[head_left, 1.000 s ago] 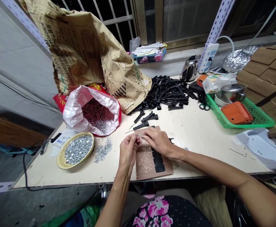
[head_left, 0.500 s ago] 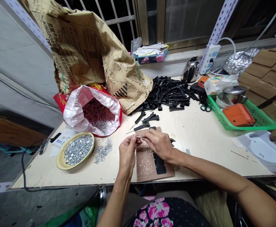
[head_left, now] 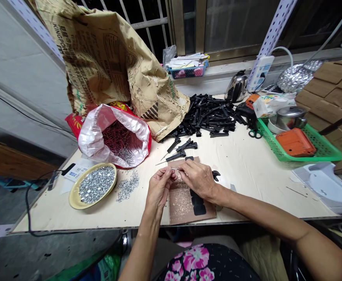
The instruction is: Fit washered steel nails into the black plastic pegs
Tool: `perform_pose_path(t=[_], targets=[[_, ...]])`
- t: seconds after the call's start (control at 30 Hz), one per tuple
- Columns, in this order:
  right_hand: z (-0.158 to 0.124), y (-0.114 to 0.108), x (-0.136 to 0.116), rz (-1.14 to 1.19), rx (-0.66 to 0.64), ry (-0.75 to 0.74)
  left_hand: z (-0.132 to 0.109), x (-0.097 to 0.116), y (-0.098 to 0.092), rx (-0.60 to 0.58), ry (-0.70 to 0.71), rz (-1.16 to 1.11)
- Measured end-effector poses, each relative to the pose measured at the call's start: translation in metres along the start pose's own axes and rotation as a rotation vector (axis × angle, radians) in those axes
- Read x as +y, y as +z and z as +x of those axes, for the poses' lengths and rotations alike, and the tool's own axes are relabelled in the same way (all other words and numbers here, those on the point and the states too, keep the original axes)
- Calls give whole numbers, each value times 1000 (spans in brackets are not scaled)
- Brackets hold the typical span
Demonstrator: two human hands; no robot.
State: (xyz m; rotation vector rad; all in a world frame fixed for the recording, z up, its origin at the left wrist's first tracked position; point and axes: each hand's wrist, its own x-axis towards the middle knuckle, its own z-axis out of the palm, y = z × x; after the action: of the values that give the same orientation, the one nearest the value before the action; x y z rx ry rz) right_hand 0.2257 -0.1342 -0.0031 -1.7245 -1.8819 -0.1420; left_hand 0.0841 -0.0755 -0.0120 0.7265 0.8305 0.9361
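Note:
My left hand (head_left: 160, 186) is closed in a pinch at the tip of a thin silvery metal pin (head_left: 175, 169). From the other side my right hand (head_left: 198, 178), also closed, grips the same pin and may hide more in its palm. Both hands are over a brown board (head_left: 179, 208) with pale specks and a row of black patches (head_left: 199, 207). A black claw-shaped piece (head_left: 216, 175) sticks out past my right hand. Just beyond the board lie several black plastic pieces (head_left: 175, 156), some with thin metal shafts.
To the left stand a yellow bowl of metal washers (head_left: 97, 185), loose small metal parts (head_left: 128, 186) and a bag of long screws (head_left: 116, 142). Behind are a big paper sack (head_left: 156, 97) and a pile of black pieces (head_left: 209, 115). A green basket (head_left: 320, 156) is at the right.
My hands shift slightly, the left one a little to the right. The thin pin between them shows a bit more clearly. Everything else stays put.

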Motion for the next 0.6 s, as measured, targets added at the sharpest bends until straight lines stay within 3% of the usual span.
perform_pose_path(t=[0.37,0.5,0.6], targets=[[-4,1,6,-200,108,-150,0,-4,0,96,98,197],[-5,0,9,-158,47,-159,1,-4,0,74,80,250],[-3,-1,11,21,-65,-23,1,-6,-1,75,166,347]])
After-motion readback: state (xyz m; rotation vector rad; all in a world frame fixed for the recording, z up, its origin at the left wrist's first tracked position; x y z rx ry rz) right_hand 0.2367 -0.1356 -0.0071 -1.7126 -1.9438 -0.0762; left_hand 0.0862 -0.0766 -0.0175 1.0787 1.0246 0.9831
